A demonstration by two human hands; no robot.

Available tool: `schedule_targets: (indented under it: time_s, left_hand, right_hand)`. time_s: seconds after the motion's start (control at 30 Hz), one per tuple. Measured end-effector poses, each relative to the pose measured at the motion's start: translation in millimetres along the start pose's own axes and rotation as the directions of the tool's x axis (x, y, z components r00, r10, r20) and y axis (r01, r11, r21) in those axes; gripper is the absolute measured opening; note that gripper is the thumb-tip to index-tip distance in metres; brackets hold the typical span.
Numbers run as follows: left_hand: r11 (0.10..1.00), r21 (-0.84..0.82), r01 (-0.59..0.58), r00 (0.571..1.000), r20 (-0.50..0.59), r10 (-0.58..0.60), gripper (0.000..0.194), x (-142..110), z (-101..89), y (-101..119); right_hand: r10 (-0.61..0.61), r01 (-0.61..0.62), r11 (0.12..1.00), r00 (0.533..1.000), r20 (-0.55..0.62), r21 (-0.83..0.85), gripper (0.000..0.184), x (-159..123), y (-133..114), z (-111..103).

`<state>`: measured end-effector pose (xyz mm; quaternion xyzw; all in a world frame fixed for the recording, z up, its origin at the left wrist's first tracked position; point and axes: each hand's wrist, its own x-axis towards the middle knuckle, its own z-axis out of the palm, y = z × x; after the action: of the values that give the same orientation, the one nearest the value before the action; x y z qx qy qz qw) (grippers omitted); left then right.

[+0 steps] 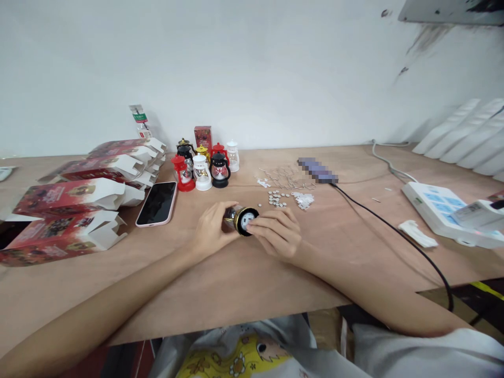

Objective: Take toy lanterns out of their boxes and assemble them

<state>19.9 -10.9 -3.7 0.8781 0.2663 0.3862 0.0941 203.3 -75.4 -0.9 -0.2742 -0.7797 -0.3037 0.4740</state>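
My left hand is wrapped around a small black-and-gold lantern, tipped so that its underside faces me. Inside the black rim shows a round white base with dark slots. The fingers of my right hand are pressed together against that base; whatever they may pinch is hidden. Just beyond the hands lie several button cells and a small heap of white plastic tabs. Behind them, thin wire-like pieces are scattered on the table.
Several small lanterns in red, white, black and gold stand near the wall. Red printed boxes lie at left beside a phone. A blurred-out device trails a black cable rightward past a power strip.
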Motion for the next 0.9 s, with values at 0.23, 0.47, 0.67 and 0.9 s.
schedule_targets:
  time_s: [0.23,0.47,0.67,0.9]
  left_hand:
    - [0.996,-0.019,-0.085,0.996,0.004,0.085,0.049,-2.0,-1.3,-0.1]
    - [0.996,-0.014,-0.090,0.996,0.024,0.091,0.048,-0.8,-1.1,-1.2]
    - [0.996,-0.024,-0.086,0.996,0.030,0.087,0.048,-0.7,-0.9,-1.2]
    - [1.000,0.008,-0.028,0.998,0.054,0.027,0.048,-0.2,-1.8,0.5]
  right_hand:
    - [0.325,-0.342,0.914,0.939,0.114,0.217,0.039,5.4,-1.1,-4.7]
    - [0.306,-0.390,0.859,0.910,0.278,0.332,0.035,1.2,3.0,-2.0]
    - [0.332,-0.421,0.841,0.898,0.290,0.340,0.032,3.9,1.1,-4.2]
    - [0.394,-0.482,0.779,0.874,0.285,0.402,0.027,4.9,0.6,-1.8]
